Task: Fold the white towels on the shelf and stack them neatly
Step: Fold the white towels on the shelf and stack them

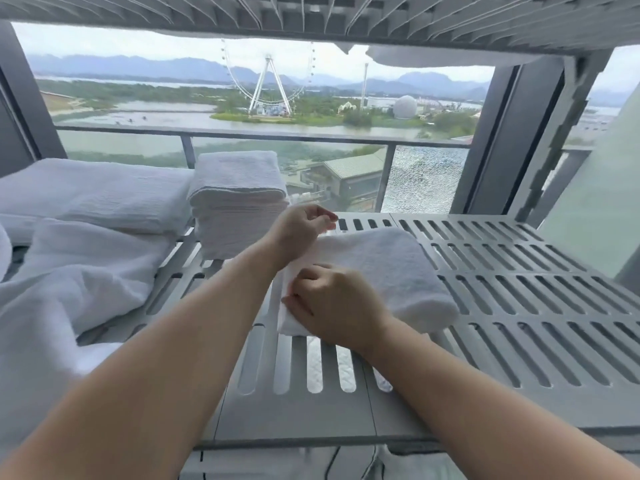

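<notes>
A folded white towel [388, 268] lies on the slatted grey shelf [519, 289] in the middle of the view. My right hand [332, 303] pinches its near left edge. My left hand [301, 230] hovers over the towel's far left corner with its fingers curled, and whether it grips the cloth is hidden. Left of the towel stands a neat stack of folded white towels [239, 202]. Loose, crumpled white towels [69, 289] spill over the shelf's left side.
A thick folded white cloth [97, 192] lies at the back left behind the loose pile. Another slatted shelf [311, 15] hangs overhead with a towel on it. Behind the shelf is a window with a railing. The shelf's right half is bare slats.
</notes>
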